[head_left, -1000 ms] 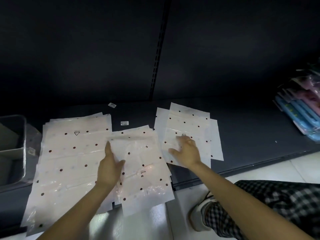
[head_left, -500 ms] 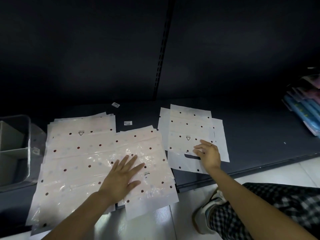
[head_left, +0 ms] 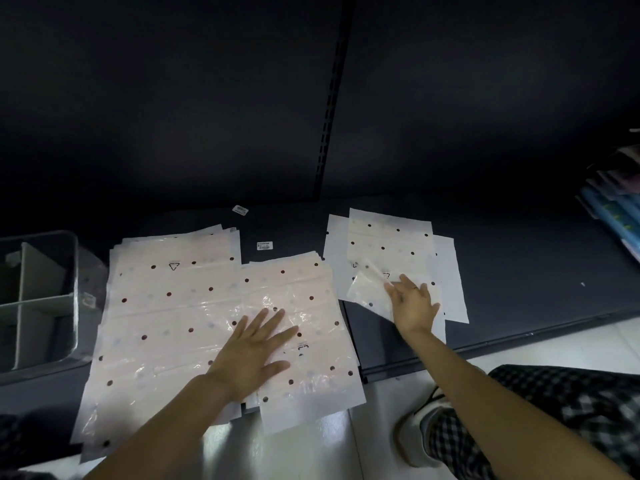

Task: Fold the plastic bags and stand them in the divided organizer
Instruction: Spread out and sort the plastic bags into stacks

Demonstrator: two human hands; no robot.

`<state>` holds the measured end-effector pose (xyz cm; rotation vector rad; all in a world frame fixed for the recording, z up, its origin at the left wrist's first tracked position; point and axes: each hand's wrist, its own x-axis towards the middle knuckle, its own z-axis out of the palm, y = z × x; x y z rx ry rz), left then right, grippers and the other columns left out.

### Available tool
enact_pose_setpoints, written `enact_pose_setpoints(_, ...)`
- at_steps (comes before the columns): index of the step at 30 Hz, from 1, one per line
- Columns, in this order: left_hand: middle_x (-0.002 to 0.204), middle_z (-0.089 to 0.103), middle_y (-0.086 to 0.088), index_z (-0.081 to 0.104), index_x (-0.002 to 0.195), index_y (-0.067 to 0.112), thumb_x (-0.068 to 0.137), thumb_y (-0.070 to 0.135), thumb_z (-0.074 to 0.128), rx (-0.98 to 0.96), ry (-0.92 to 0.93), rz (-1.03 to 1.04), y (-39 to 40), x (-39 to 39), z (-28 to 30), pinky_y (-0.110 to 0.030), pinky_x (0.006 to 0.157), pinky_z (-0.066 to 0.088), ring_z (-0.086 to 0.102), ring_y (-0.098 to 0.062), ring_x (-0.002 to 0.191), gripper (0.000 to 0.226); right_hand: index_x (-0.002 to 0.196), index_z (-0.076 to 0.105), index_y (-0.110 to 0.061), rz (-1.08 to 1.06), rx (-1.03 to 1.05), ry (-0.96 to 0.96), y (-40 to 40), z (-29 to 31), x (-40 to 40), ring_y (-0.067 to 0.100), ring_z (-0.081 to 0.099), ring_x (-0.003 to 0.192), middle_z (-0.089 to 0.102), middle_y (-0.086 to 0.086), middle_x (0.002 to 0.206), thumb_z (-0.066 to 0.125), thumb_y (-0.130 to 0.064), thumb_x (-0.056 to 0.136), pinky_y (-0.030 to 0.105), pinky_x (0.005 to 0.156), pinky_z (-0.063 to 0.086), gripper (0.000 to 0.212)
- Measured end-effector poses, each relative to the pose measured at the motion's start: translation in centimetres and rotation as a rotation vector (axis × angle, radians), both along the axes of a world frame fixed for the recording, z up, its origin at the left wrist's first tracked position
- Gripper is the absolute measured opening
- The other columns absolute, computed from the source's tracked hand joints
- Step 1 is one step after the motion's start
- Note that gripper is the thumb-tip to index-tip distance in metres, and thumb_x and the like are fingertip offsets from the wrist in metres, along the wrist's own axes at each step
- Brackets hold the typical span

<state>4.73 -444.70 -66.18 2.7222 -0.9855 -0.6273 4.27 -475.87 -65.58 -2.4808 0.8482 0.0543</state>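
Note:
A wide stack of pale, dotted plastic bags [head_left: 166,306] lies flat on the dark shelf [head_left: 526,271], its front edge hanging over the floor. My left hand [head_left: 252,355] presses flat on this stack with fingers spread. A smaller pile of the same bags [head_left: 388,237] lies to the right. My right hand [head_left: 414,304] rests on that pile and pinches the top bag's lower left part, which is lifted and creased [head_left: 367,289]. The grey divided organizer [head_left: 41,268] stands at the far left, apart from both hands.
Two small white labels [head_left: 265,245] lie on the shelf behind the bags. Blue and pink packages [head_left: 616,209] lean at the far right. My knee in checked trousers [head_left: 571,410] and a shoe [head_left: 415,431] are on the white floor below.
My left hand went from edge-on to flat and spread on the big stack. My right hand slid to the small pile's front and lifted a corner of its top bag.

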Motion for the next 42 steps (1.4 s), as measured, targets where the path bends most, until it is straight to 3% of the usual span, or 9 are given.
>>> enact_pose_setpoints(4, 0.146, 0.040, 0.010, 0.060, 0.124, 0.031, 0.094, 0.044, 0.046, -0.402, 0.132, 0.303, -2.0, 1.0, 2.4, -0.028, 0.116, 0.007, 0.022, -0.012, 0.143, 0.035, 0.118, 0.063, -0.009, 0.093, 0.481, -0.286, 1.5, 2.3, 0.2, 0.028, 0.053, 0.120, 0.060, 0.008, 0.128, 0.045, -0.028, 0.099, 0.045, 0.106, 0.038, 0.033)
enact_pose_setpoints(7, 0.129, 0.056, 0.011, 0.060, 0.117, 0.034, 0.083, 0.055, 0.049, -0.760, 0.406, 0.645, -3.1, 2.1, 5.6, -0.024, 0.102, 0.033, 0.049, -0.008, 0.121, 0.041, 0.108, 0.067, -0.024, 0.344, 0.691, -0.294, 4.4, 4.5, 0.5, 0.014, 0.056, 0.063, 0.059, -0.007, 0.073, 0.047, -0.024, 0.098, 0.034, 0.060, 0.046, 0.022)
enact_pose_setpoints(11, 0.100, 0.070, 0.008, 0.065, 0.101, 0.029, 0.069, 0.069, 0.050, -0.949, 0.701, 0.818, -2.6, 3.8, 8.2, -0.026, 0.086, 0.048, 0.066, -0.009, 0.092, 0.053, 0.116, 0.066, -0.012, 0.704, 0.603, -0.199, 9.0, 5.5, 1.3, 0.009, 0.055, 0.104, 0.064, 0.001, 0.116, 0.051, -0.022, 0.096, 0.018, 0.093, 0.041, 0.027)
enact_pose_setpoints(16, 0.042, 0.046, 0.013, 0.057, 0.043, 0.024, 0.084, 0.028, 0.069, -0.864, 0.325, 0.920, 0.0, 3.9, 7.5, -0.026, 0.054, 0.034, 0.044, -0.005, 0.045, 0.043, 0.135, 0.046, -0.039, 0.824, 0.498, -0.015, 10.1, 4.5, 0.9, 0.002, 0.028, 0.134, 0.043, -0.013, 0.143, 0.046, -0.045, 0.095, 0.015, 0.110, 0.019, 0.040)
enact_pose_setpoints(22, 0.066, 0.052, -0.009, 0.052, 0.071, 0.012, 0.100, 0.028, 0.043, -0.626, -0.017, 1.137, 6.5, 3.3, 4.3, -0.034, 0.061, 0.033, 0.049, -0.030, 0.071, 0.034, 0.149, 0.019, -0.028, 0.439, -0.075, 0.173, 1.6, 2.0, 1.1, 0.027, 0.013, 0.145, 0.014, 0.004, 0.158, 0.046, -0.052, 0.092, 0.038, 0.118, 0.013, 0.067)
enact_pose_setpoints(26, 0.088, 0.062, -0.027, 0.055, 0.098, 0.003, 0.101, 0.027, 0.033, -0.356, -0.158, 1.168, 10.7, 1.7, 2.5, -0.040, 0.068, 0.038, 0.056, -0.044, 0.082, 0.032, 0.144, 0.033, -0.034, 0.384, -0.211, 0.222, -1.5, 0.6, -0.1, 0.025, 0.023, 0.137, 0.027, -0.002, 0.153, 0.047, -0.057, 0.089, 0.038, 0.109, 0.028, 0.061)
enact_pose_setpoints(30, 0.087, 0.061, -0.032, 0.050, 0.113, 0.002, 0.099, 0.017, 0.039, -0.225, -0.152, 1.189, 12.0, 0.9, 1.8, -0.041, 0.064, 0.039, 0.057, -0.047, 0.079, 0.023, 0.111, 0.066, -0.020, 0.250, -0.204, 0.023, -0.8, 0.4, 0.3, 0.028, 0.045, 0.112, 0.054, 0.004, 0.119, 0.060, -0.039, 0.089, 0.037, 0.086, 0.043, 0.029)
enact_pose_setpoints(33, 0.084, 0.063, -0.029, 0.044, 0.126, 0.005, 0.097, 0.013, 0.044, -0.226, -0.200, 1.152, 12.3, 0.8, 2.0, -0.039, 0.060, 0.039, 0.057, -0.042, 0.072, 0.030, 0.090, 0.060, -0.007, 0.200, -0.170, 0.013, -0.8, 0.4, 0.8, 0.033, 0.055, 0.097, 0.060, 0.014, 0.097, 0.051, -0.027, 0.096, 0.038, 0.071, 0.046, 0.023)
enact_pose_setpoints(42, 0.114, 0.056, -0.010, 0.055, 0.119, 0.014, 0.097, 0.024, 0.041, 0.098, -0.267, 0.848, 14.2, -1.6, 2.5, -0.042, 0.072, 0.048, 0.051, -0.030, 0.105, 0.028, 0.106, 0.049, 0.000, -0.043, 0.169, -0.219, 2.3, 4.7, 3.6, 0.031, 0.055, 0.083, 0.057, 0.016, 0.090, 0.044, -0.026, 0.099, 0.031, 0.069, 0.038, 0.027)
